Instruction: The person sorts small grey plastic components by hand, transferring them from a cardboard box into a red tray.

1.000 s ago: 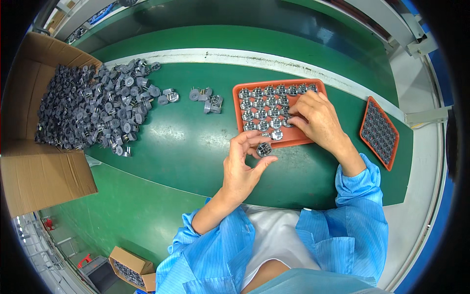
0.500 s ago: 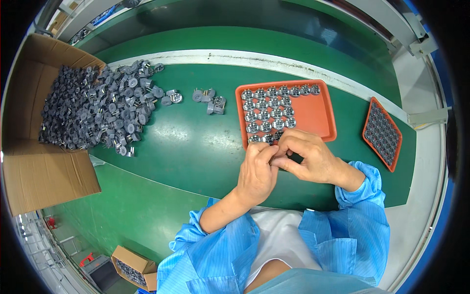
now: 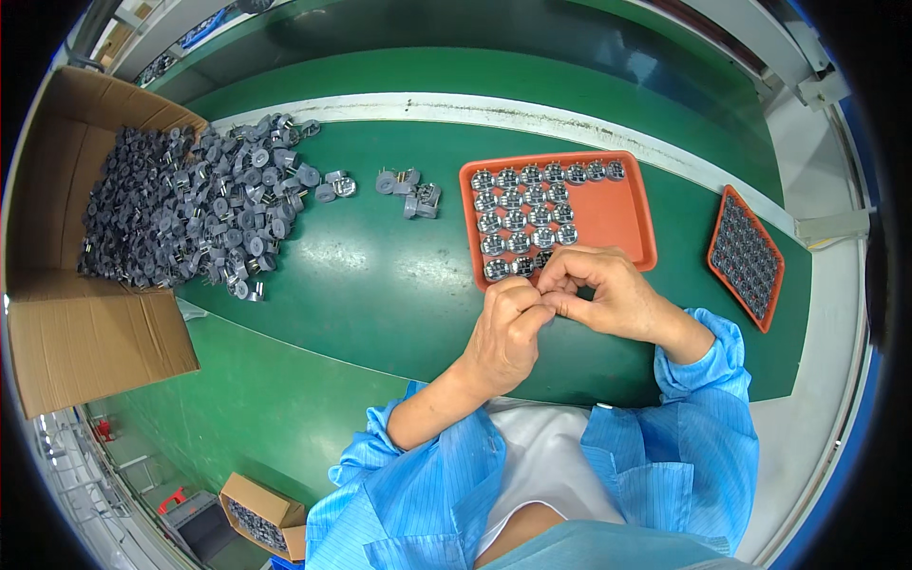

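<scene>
My left hand (image 3: 505, 332) and my right hand (image 3: 608, 294) meet at the fingertips just in front of an orange tray (image 3: 613, 228). Both are closed in a pinch; what lies between the fingers is mostly hidden, with only a trace of grey below them. Round grey parts with shiny metal faces (image 3: 514, 220) stand in rows over the left side of the tray and along its far edge. My right fingers cover part of the nearest row. Left of the tray, a few loose grey parts with metal pins (image 3: 413, 198) lie on the green table (image 3: 380, 275).
A cardboard box (image 3: 104, 332) on its side at the left spills a heap of grey parts (image 3: 237, 190) onto the table. At the far right sits a second, filled orange tray (image 3: 727, 275). A smaller box of parts (image 3: 261, 499) stands lower left. A white rail (image 3: 437, 106) borders the table's back.
Both hands stay together, shifting very slightly to the right as the fingers change position. The whole scene drifts a little in the picture; tray and loose parts look the same.
</scene>
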Demonstrator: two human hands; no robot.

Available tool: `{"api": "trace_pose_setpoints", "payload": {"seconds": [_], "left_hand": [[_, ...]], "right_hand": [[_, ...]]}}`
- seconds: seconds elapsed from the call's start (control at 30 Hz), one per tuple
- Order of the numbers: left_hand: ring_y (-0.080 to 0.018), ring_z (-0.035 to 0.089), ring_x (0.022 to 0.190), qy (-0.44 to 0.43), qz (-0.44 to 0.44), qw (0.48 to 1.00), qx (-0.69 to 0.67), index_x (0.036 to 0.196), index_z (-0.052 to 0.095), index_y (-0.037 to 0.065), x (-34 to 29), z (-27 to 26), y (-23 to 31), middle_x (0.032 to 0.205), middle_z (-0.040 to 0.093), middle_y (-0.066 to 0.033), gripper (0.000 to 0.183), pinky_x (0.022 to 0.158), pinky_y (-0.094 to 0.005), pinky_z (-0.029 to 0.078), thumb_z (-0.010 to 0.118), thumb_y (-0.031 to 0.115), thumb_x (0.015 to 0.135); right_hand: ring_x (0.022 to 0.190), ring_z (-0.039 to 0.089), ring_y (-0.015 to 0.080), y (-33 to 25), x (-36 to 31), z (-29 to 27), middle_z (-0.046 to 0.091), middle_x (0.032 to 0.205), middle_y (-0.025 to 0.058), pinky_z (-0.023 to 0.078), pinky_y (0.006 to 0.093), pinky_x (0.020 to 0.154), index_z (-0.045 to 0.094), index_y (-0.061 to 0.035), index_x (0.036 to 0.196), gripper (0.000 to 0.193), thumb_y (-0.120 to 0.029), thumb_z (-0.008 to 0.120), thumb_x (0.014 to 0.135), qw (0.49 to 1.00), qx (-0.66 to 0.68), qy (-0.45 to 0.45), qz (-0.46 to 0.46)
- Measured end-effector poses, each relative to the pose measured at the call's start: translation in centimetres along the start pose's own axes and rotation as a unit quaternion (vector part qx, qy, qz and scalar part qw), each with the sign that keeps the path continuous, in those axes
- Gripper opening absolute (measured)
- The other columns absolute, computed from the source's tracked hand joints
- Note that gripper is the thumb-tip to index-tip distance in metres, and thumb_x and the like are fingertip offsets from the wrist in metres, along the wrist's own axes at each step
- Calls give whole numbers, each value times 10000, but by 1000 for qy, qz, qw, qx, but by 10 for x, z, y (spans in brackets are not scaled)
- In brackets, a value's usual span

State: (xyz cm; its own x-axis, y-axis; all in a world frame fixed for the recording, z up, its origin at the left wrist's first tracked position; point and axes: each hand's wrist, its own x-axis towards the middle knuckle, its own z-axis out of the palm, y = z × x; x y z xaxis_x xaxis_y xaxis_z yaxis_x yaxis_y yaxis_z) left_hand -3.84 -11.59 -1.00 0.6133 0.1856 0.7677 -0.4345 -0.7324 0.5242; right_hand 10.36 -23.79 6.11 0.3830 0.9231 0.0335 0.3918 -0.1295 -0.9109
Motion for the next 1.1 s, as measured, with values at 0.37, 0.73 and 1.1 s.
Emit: {"api": "trace_pose_setpoints", "payload": {"seconds": [0.37, 0.73, 1.1], "left_hand": [[-450, 437, 1338, -43, -185, 920, 343, 1414, 471, 29, 34, -79, -66, 1447, 395, -265, 717, 1085, -506, 413, 841, 47, 800], [-465, 420, 1358, -200, -134, 936, 258, 1313, 634, 142, 37, -87, -125, 1438, 508, -171, 569, 1132, -563, 372, 845, 260, 798], [-322, 595, 1008, -96, -202, 927, 300, 1169, 672, 111, 33, -86, -118, 1155, 592, -129, 397, 765, -406, 528, 826, 217, 819]], "right_hand": [[832, 682, 348, 18, 8, -48, 676, 883, 149, 555, 422, 728, 662, 9, 880, 89, -18, 726, 825, 971, -239, 28, -15], [816, 669, 329, 16, 12, -32, 670, 825, 144, 535, 434, 696, 656, 7, 816, 133, -10, 776, 759, 948, -318, -1, -35], [734, 687, 322, 16, 12, -25, 688, 799, 148, 539, 430, 667, 662, -2, 880, 162, -39, 788, 785, 957, -288, 15, 34]]}}
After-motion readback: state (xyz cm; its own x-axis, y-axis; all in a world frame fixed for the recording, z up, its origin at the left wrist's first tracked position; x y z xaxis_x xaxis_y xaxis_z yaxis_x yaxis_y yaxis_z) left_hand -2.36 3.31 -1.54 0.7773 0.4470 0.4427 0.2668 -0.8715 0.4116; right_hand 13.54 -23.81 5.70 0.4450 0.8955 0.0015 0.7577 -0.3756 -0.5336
